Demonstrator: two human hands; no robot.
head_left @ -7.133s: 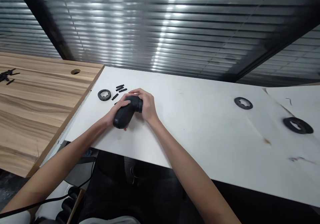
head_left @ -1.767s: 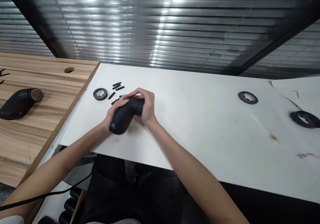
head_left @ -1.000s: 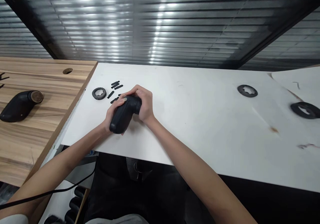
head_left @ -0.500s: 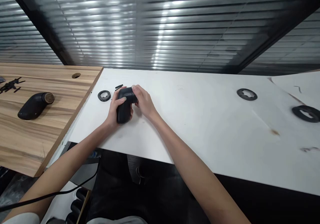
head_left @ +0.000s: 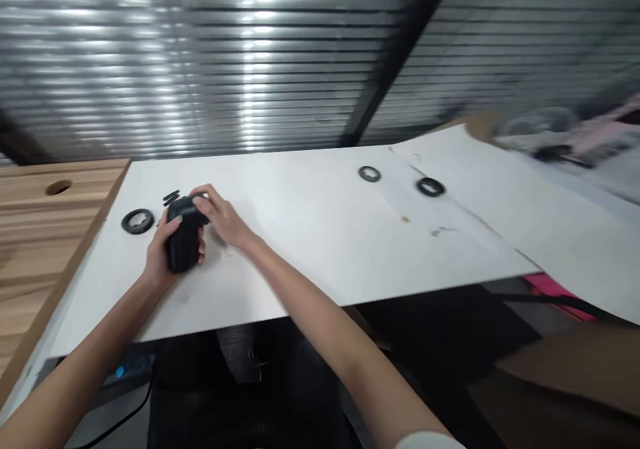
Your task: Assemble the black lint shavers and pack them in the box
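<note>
A black, bent device (head_left: 184,241) is held over the left part of the white tabletop (head_left: 300,235). My left hand (head_left: 163,245) wraps round its body, thumb on the near face. My right hand (head_left: 220,215) grips the device's upper right end, with its fingertips partly hidden. Just left of my left hand lies a black ring (head_left: 137,221) with a notched opening. Small black strips (head_left: 171,197) lie behind the device.
Farther right on the white top are another black ring (head_left: 369,173) and a thicker one (head_left: 431,187). A wooden tabletop (head_left: 30,215) with a round hole adjoins at left. Metal slatted blinds (head_left: 280,62) stand behind. Blurred items (head_left: 590,142) lie at far right.
The view has swung to the right, bringing the far right items into sight and taking the second black device at left out of it. Both hands keep their hold on the black device.
</note>
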